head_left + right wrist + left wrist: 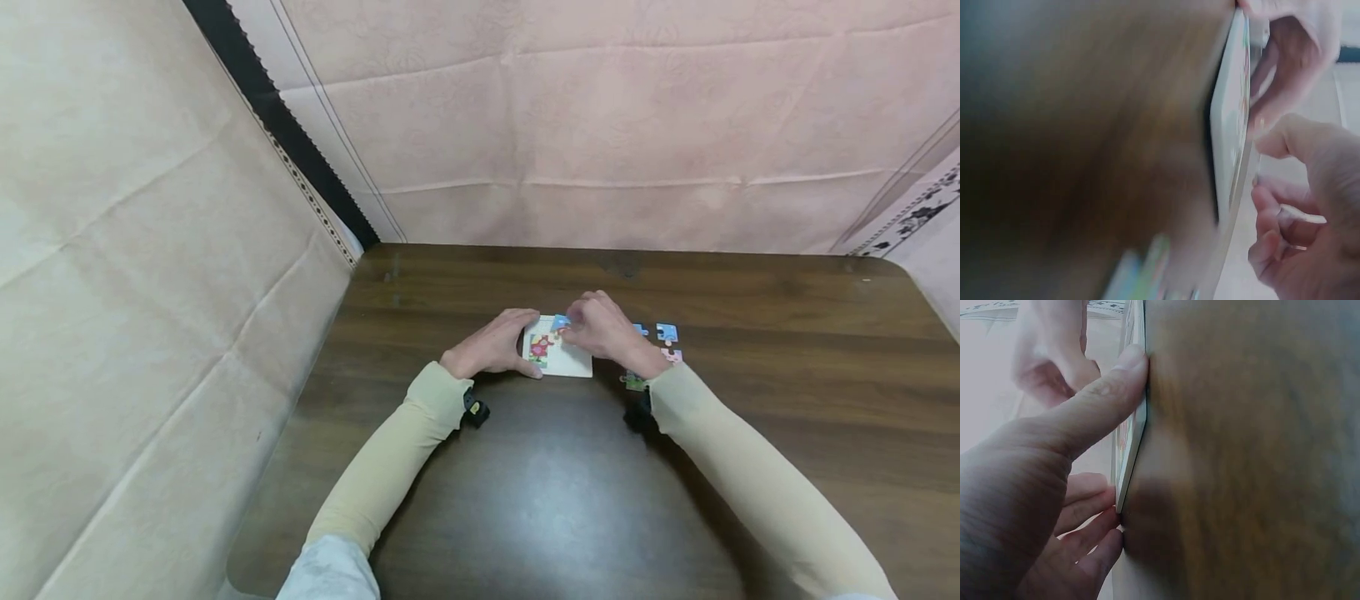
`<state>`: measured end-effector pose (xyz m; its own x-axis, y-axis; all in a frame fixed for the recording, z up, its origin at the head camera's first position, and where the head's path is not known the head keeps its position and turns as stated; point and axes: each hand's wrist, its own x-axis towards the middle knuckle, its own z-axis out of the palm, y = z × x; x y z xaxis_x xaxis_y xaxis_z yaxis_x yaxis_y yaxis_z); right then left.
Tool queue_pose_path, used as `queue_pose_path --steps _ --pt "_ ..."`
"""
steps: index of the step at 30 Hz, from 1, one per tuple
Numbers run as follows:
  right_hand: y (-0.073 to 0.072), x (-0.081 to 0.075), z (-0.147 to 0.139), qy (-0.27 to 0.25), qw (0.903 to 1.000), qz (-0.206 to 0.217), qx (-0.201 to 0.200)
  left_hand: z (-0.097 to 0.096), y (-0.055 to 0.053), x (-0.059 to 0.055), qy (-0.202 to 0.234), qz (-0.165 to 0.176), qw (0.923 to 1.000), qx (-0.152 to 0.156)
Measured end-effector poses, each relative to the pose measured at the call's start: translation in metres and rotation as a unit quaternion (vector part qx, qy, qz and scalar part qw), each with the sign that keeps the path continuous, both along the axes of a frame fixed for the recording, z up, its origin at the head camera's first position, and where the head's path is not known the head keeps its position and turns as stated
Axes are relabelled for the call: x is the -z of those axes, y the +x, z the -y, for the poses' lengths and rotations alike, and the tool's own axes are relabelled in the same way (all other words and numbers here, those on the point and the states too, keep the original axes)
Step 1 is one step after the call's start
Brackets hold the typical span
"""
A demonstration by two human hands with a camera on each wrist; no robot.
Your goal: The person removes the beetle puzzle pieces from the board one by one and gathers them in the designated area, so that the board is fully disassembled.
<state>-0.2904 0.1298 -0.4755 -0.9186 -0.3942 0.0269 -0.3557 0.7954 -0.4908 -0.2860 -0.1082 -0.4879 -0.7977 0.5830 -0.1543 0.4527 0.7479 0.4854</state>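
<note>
A white puzzle board point(572, 364) lies on the table, with several coloured jigsaw pieces point(539, 347) set in its left and upper part. My left hand point(495, 343) holds the board at its left side, thumb on the near edge and fingers at the far corner. Over the board's upper right is my right hand point(600, 327), its fingers bent. In the right wrist view a gap shows between the right thumb point(1279, 139) and forefinger, with no piece visible there. The right hand hides part of the board in the head view.
Loose jigsaw pieces point(667, 332) lie right of the board, some partly hidden by the right wrist, including a green one point(634, 382). The brown wooden table point(480, 279) ends at a pale cloth point(637, 125) at the back and another at the left.
</note>
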Motion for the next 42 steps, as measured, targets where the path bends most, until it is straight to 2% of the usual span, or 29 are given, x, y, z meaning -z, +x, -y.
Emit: queue_pose_path --steps 8,15,24,34,42 --pt "0.000 0.001 -0.043 0.007 0.9995 -0.022 -0.021 0.000 0.000 0.000 -0.001 0.003 1.0000 0.000" --pt "-0.002 0.002 -0.063 0.010 0.9993 0.001 -0.037 0.001 0.000 0.001 0.008 -0.002 1.0000 0.003" --pt "-0.003 0.005 -0.071 0.030 0.9986 0.017 -0.040 0.004 0.002 -0.001 0.004 0.000 1.0000 -0.002" --pt "-0.004 0.004 -0.073 0.011 0.9980 0.057 -0.024 0.003 0.002 -0.001 0.001 -0.003 1.0000 -0.006" --pt "-0.001 0.004 -0.071 -0.003 0.9988 0.043 -0.024 0.003 0.003 -0.002 -0.001 0.000 1.0000 -0.006"
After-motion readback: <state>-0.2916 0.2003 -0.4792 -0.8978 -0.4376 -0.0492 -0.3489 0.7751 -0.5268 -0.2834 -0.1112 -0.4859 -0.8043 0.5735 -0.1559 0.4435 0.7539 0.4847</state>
